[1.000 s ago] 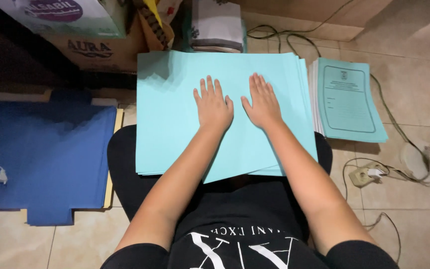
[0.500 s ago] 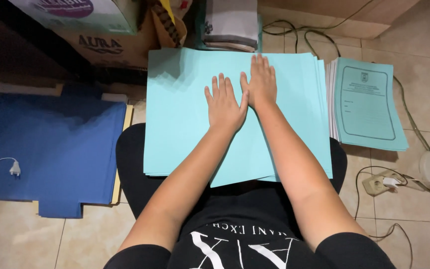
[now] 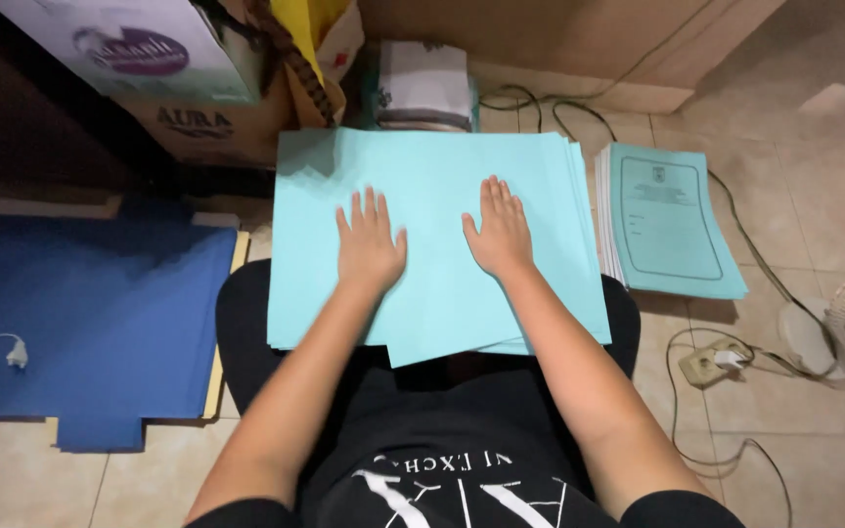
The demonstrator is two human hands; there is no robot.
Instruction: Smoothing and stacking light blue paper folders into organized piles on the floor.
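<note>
Head view showed me both palms flat: my left hand (image 3: 369, 244) and right hand (image 3: 499, 233) lay open, fingers spread, grasping nothing, pressing the light-blue paper stack (image 3: 432, 303) that rested across my lap. Just right of it sat a printed booklet pile (image 3: 665, 220); left, blue cardboard (image 3: 80, 313) on the floor.

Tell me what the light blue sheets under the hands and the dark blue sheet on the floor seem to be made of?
The light blue sheets look like thin matte paper: flat, with fanned edges showing a stack. The dark blue sheet looks like stiffer card or board, matte, with cut notches along its edge; which one I cannot tell.
</note>
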